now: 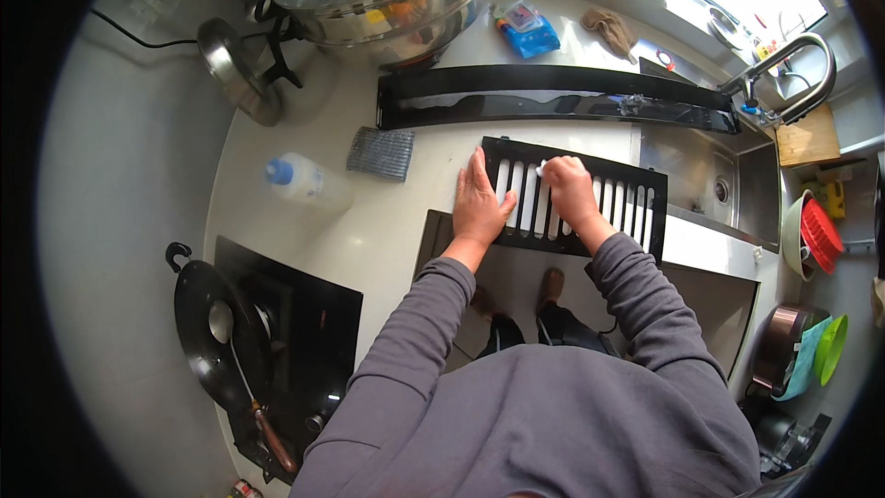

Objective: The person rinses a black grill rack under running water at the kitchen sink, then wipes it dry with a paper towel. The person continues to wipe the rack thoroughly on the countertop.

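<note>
A black slotted grille panel [656, 212] lies at the front edge of the counter, its right end reaching over the sink's near rim. My left hand [479, 206] rests on the grille's left end, fingers stretched out and thumb apart. Over the slots, my right hand [572, 189] is closed in a pinch. A bit of white, cloth-like material [542, 168] shows at its fingertips; most of it is hidden by the hand. Behind the grille lies a long, shiny black panel [553, 109] with water droplets near its right end.
To the right is a steel sink [756, 194] with a curved faucet [820, 74]. Left stand a blue-capped bottle [309, 183], a grey mesh scrubbing pad [381, 153] and a wok [207, 341] on the stove. A large steamer [387, 18], blue wipes pack [530, 35] and brown rag [608, 32] sit behind.
</note>
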Demonstrator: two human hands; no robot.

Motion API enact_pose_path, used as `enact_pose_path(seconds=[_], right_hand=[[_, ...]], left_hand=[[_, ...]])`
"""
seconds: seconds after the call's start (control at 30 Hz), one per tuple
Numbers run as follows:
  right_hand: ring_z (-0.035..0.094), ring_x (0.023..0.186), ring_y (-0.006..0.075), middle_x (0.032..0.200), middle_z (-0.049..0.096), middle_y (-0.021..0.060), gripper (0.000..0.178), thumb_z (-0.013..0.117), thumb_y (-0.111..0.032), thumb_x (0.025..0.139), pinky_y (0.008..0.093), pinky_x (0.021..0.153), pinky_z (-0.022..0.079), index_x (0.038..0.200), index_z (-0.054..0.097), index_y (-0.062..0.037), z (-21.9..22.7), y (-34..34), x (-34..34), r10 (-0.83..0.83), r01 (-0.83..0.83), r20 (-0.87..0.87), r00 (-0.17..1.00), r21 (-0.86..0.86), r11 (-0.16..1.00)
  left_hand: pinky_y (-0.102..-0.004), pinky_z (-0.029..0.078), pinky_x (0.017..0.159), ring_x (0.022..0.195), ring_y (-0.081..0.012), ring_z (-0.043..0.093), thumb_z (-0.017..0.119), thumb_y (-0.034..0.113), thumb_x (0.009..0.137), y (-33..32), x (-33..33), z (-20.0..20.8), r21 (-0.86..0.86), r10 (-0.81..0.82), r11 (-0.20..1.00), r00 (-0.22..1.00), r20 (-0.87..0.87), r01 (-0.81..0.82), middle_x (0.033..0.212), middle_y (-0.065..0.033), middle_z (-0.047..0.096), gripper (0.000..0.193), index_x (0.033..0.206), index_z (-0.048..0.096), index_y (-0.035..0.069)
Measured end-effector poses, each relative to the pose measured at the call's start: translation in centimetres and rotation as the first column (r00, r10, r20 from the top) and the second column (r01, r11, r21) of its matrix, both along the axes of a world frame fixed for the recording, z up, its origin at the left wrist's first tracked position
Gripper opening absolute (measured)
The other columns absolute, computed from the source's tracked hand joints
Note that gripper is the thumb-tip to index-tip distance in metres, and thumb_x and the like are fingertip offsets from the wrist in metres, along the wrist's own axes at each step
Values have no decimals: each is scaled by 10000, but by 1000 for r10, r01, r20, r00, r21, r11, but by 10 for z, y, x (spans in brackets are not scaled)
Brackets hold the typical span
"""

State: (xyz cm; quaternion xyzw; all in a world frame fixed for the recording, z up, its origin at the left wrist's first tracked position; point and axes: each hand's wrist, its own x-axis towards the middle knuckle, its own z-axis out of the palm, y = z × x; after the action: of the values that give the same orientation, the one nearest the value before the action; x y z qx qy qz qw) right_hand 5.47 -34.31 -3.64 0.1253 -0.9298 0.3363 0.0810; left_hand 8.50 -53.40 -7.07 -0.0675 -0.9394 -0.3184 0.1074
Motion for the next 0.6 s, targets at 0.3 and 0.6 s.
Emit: enact_pose_path(seconds=[0.3, 0.6], right_hand=[[622, 746, 317, 789, 611, 119, 39, 632, 8, 775, 371, 672, 495, 762, 605, -17, -4, -11, -25, -1, -3, -69, 998, -55, 998], [602, 822, 321, 763, 607, 120, 52, 591, 11, 725, 406, 712, 491, 700, 587, -34, -1, -11, 3, 100, -102, 58, 993, 17, 995]], left_hand=[[-445, 220, 1180, 1425, -302, 301, 692, 279, 818, 1, -1, 2, -9, 9, 1000, 999, 42, -9, 1553, -174, 268, 1006, 1505, 18, -16], [-444, 225, 1179, 1422, -293, 308, 687, 288, 810, 1, -1, -1, -32, 21, 999, 1000, 15, -21, 1549, -173, 278, 1007, 1503, 24, -20]])
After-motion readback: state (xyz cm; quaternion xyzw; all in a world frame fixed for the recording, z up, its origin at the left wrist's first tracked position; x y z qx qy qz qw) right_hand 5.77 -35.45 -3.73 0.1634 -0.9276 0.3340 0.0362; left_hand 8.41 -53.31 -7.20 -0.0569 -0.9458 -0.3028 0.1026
